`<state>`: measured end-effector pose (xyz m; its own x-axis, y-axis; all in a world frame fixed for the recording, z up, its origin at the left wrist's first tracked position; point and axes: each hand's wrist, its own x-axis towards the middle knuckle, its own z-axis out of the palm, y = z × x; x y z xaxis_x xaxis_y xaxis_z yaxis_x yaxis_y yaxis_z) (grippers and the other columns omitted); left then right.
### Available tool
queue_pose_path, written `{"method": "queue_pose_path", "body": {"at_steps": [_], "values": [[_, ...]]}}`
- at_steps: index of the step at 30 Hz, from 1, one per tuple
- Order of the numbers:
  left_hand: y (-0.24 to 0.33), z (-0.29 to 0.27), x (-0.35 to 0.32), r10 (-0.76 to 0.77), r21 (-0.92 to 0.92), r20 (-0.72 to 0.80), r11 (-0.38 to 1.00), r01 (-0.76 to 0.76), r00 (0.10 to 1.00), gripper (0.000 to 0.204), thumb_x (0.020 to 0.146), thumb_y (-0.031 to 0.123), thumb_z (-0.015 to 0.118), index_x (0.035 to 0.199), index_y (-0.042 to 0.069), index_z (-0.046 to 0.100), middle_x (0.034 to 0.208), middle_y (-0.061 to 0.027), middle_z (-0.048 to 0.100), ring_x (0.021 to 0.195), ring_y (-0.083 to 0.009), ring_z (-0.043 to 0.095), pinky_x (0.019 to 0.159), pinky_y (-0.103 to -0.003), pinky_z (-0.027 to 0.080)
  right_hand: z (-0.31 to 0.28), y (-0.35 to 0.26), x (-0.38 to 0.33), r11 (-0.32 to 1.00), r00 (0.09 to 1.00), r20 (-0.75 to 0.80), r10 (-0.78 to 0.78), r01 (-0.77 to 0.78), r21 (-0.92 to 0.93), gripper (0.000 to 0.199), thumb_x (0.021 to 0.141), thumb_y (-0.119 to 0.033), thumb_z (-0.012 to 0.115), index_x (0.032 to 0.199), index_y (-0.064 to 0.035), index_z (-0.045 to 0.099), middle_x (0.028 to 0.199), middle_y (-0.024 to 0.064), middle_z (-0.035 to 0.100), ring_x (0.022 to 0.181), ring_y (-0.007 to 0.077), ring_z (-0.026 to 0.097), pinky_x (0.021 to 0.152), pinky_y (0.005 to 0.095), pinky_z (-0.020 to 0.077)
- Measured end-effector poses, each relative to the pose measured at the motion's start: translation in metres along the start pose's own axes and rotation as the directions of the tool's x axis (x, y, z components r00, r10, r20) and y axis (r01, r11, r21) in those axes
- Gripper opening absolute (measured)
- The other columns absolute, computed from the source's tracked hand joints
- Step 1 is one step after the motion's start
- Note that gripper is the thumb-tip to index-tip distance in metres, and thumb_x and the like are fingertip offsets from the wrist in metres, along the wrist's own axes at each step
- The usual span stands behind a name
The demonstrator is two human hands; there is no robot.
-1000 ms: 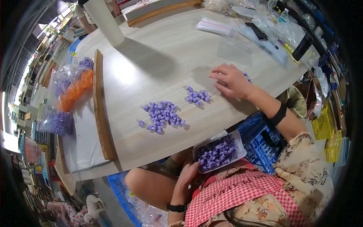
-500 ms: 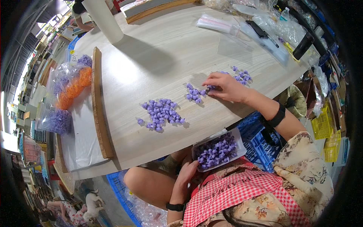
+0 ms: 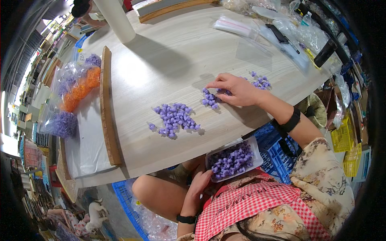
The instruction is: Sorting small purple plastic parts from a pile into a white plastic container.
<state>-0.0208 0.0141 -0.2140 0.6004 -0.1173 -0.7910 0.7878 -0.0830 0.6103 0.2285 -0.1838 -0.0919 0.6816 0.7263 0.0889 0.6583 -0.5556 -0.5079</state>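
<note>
My right hand (image 3: 236, 89) lies flat on the pale wooden table (image 3: 169, 60), fingers spread over a small cluster of purple pieces (image 3: 210, 99). A larger pile of the same purple pieces (image 3: 175, 118) sits to its left. A third small group of purple pieces (image 3: 261, 82) lies just behind my wrist. My left hand (image 3: 199, 184) is below the table edge on my lap, holding the near corner of a white tray (image 3: 254, 146) filled with purple pieces.
A long wooden board (image 3: 107, 104) stands on edge at the table's left. Beyond it lie clear bags of orange pieces (image 3: 78, 90) and purple pieces (image 3: 60, 124). A white post (image 3: 116, 20), plastic bags (image 3: 237, 26) and a black cylinder (image 3: 325, 52) sit farther back. Blue crates (image 3: 277, 148) stand underneath.
My right hand has slid left across the table, from the far small group to the small cluster nearer the big pile. My left hand and the tray stay put.
</note>
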Motion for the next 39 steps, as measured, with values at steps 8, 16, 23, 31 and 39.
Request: {"method": "queue_pose_path", "body": {"at_steps": [8, 16, 23, 31, 39], "values": [[0.007, 0.003, -0.008, 0.151, 0.215, -0.074, 0.968, -0.132, 0.986, 0.039, 0.089, 0.033, 0.047, 0.088, -0.001, 0.064, 0.075, -0.0157, 0.060, 0.068, -0.0220, 0.056, 0.058, -0.037, 0.043, 0.006, 0.005, 0.003, 0.995, 0.998, -0.046, -0.050, 0.046, -0.090, 0.041, 0.083, -0.025, 0.061, 0.122, -0.0181, 0.055, 0.101, 0.0105, 0.054, 0.094, 0.0268, 0.054, 0.081, 0.0361, 0.0473], [0.001, -0.001, -0.001, -0.038, 0.106, -0.017, 0.994, 0.039, 0.999, 0.052, 0.082, 0.041, 0.050, 0.089, -0.009, 0.061, 0.088, -0.0217, 0.063, 0.082, -0.0254, 0.059, 0.069, -0.037, 0.045, -0.002, 0.004, 0.004, 0.997, 1.000, 0.002, 0.017, -0.017, 0.076, 0.043, 0.081, -0.022, 0.061, 0.122, -0.0108, 0.054, 0.106, 0.0123, 0.054, 0.097, 0.0280, 0.054, 0.085, 0.0355, 0.0459], [0.013, 0.000, -0.004, 0.023, 0.218, -0.009, 0.976, -0.021, 1.000, 0.053, 0.081, 0.041, 0.050, 0.087, -0.010, 0.060, 0.088, -0.0230, 0.062, 0.083, -0.0277, 0.059, 0.071, -0.039, 0.044, -0.013, 0.027, -0.011, 0.983, 0.988, 0.030, -0.150, 0.146, 0.108, 0.043, 0.076, -0.006, 0.060, 0.119, -0.0048, 0.055, 0.113, 0.0125, 0.055, 0.098, 0.0246, 0.056, 0.083, 0.0314, 0.0475], [-0.002, -0.001, 0.003, 0.002, 0.176, -0.042, 0.984, 0.006, 0.999, 0.052, 0.081, 0.041, 0.049, 0.086, -0.009, 0.061, 0.084, -0.0224, 0.062, 0.080, -0.0303, 0.059, 0.070, -0.040, 0.044, -0.006, 0.030, -0.009, 0.995, 0.997, -0.025, -0.071, 0.073, 0.062, 0.034, 0.072, 0.007, 0.061, 0.104, -0.0037, 0.063, 0.107, 0.0124, 0.059, 0.097, 0.0277, 0.057, 0.081, 0.0331, 0.0479], [0.002, 0.001, 0.000, -0.031, 0.107, -0.021, 0.994, 0.033, 0.999, 0.051, 0.082, 0.041, 0.048, 0.086, -0.007, 0.061, 0.080, -0.0227, 0.061, 0.079, -0.0296, 0.059, 0.068, -0.039, 0.044, -0.005, 0.006, -0.003, 0.986, 0.988, 0.017, -0.156, 0.156, -0.051, 0.028, 0.081, -0.013, 0.060, 0.109, -0.0158, 0.061, 0.098, 0.0082, 0.054, 0.089, 0.0267, 0.056, 0.076, 0.0354, 0.0487]]}}
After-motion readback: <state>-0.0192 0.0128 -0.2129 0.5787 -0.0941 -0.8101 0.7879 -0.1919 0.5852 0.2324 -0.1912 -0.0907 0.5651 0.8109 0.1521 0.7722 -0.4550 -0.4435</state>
